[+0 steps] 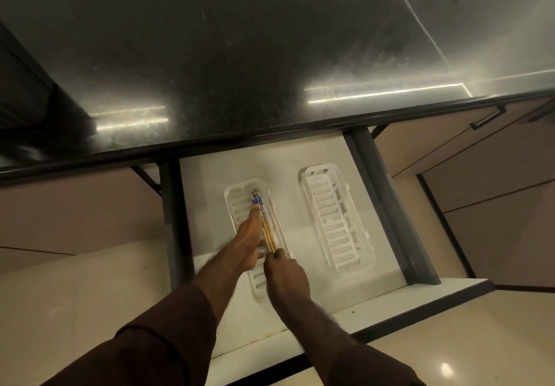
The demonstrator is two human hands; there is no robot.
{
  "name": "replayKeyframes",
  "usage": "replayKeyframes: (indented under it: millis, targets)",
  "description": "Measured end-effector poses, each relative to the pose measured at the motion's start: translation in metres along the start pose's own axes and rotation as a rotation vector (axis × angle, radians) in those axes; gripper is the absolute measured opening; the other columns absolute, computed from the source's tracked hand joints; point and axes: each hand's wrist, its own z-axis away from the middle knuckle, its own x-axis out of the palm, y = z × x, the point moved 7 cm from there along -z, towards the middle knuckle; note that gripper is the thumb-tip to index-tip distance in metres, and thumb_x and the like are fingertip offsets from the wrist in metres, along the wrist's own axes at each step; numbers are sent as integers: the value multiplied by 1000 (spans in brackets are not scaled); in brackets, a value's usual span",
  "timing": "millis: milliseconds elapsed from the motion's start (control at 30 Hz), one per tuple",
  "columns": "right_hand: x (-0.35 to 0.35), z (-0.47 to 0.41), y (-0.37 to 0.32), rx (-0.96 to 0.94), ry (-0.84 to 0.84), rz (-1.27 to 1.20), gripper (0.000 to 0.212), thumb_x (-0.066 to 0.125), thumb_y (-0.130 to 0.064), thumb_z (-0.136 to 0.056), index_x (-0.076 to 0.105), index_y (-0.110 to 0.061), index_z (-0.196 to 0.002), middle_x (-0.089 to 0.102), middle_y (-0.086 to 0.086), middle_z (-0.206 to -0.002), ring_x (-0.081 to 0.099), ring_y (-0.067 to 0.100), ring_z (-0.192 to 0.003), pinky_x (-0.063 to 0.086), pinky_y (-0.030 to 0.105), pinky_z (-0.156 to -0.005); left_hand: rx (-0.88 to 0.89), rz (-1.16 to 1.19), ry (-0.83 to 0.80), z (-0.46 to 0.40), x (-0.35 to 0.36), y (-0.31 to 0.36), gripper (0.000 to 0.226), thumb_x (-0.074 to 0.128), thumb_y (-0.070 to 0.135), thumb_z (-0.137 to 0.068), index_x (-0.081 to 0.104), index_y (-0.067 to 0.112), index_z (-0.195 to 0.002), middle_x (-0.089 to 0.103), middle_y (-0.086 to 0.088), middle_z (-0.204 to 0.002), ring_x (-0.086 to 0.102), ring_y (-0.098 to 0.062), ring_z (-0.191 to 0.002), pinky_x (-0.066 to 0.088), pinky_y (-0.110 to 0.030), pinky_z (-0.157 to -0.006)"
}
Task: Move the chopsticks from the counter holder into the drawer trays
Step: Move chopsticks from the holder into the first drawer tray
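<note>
Right hand (283,271), nearest, pinches the near tips of the yellow wooden chopsticks with blue-patterned tops (268,234); left hand (247,240) lies flat alongside, steadying them lengthwise in the left slotted white plastic tray (232,205).

A home kitchen: a polished dark stone counter (240,64) runs above beige cabinet fronts (468,157) with slim dark bar handles (488,118), and a white pull-out drawer (375,304) under the counter edge holds two slotted white cutlery trays (336,223), one with chopsticks (265,226) in it, over a glossy cream tiled floor (468,352)
</note>
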Motion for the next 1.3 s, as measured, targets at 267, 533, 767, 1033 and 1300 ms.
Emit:
replayKeyframes:
  millis: [267, 533, 767, 1033, 1300]
  targets:
    - [-62, 5, -8, -21, 141, -105, 27, 46, -10, -94, 61, -10, -117, 66, 9, -111, 66, 28, -97, 49, 34, -81, 74, -92, -48, 28, -1, 19, 68, 30, 59, -98, 46, 7, -138, 50, -13, -137, 48, -32, -126, 36, -49, -109]
    - [-144, 13, -38, -85, 271, -347, 25, 62, -12, -88, 69, -14, -113, 73, 2, -104, 68, 20, -92, 47, 24, -75, 371, -164, 8, 77, -18, 64, 26, 53, 32, -96, 66, 11, -104, 68, -10, -107, 65, -24, -99, 53, -33, -79]
    - [-184, 40, -109, -185, 379, -434, 34, 71, -25, -89, 67, -17, -121, 71, 1, -114, 67, 15, -97, 53, 25, -85, 581, -179, 5, 158, -72, 108, 28, 51, 33, -98, 66, 10, -106, 69, -9, -105, 65, -22, -99, 53, -37, -87]
    - [-200, 87, -247, -271, 523, -468, 22, 72, -25, -84, 72, -21, -105, 71, -7, -88, 66, 10, -84, 44, 16, -69, 789, -185, 4, 258, -208, 183, 20, 56, 29, -96, 69, 14, -100, 72, -12, -104, 68, -26, -96, 54, -41, -87]
    - [-209, 106, -388, -434, 547, -516, 28, 74, -27, -85, 71, -16, -111, 72, -3, -91, 68, 9, -84, 57, 28, -81, 908, -121, 42, 327, -336, 224, 25, 53, 25, -97, 65, 9, -113, 69, -10, -100, 64, -21, -91, 53, -38, -88]
